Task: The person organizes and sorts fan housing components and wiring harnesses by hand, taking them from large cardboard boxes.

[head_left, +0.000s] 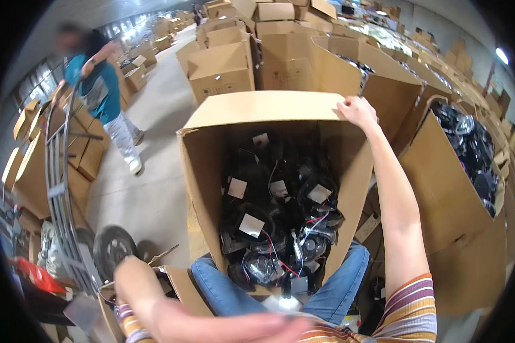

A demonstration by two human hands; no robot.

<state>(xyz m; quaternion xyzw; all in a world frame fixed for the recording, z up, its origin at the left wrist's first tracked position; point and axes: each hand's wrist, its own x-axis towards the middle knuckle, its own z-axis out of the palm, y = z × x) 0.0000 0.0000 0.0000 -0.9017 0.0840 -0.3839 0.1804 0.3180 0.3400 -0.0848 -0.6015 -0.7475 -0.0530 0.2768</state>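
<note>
A large open cardboard box (209, 171) stands tilted in front of me, filled with several black lamp-like parts (280, 228) with white tags and red and black wires. My right hand (357, 110) grips the far right corner of the box's top flap, arm stretched out. My left hand (263, 327) is blurred at the bottom edge, near my waist, below the box's near end; its fingers look closed, and whether anything is in them is unclear. My knees in blue jeans (223, 291) press against the box's near end.
A metal hand truck (68, 188) with a black wheel (113, 248) stands at my left. A person in a teal shirt (100, 86) walks on the concrete aisle at the left. Another open box of black parts (469, 188) stands to the right. Stacks of cardboard boxes (223, 68) fill the background.
</note>
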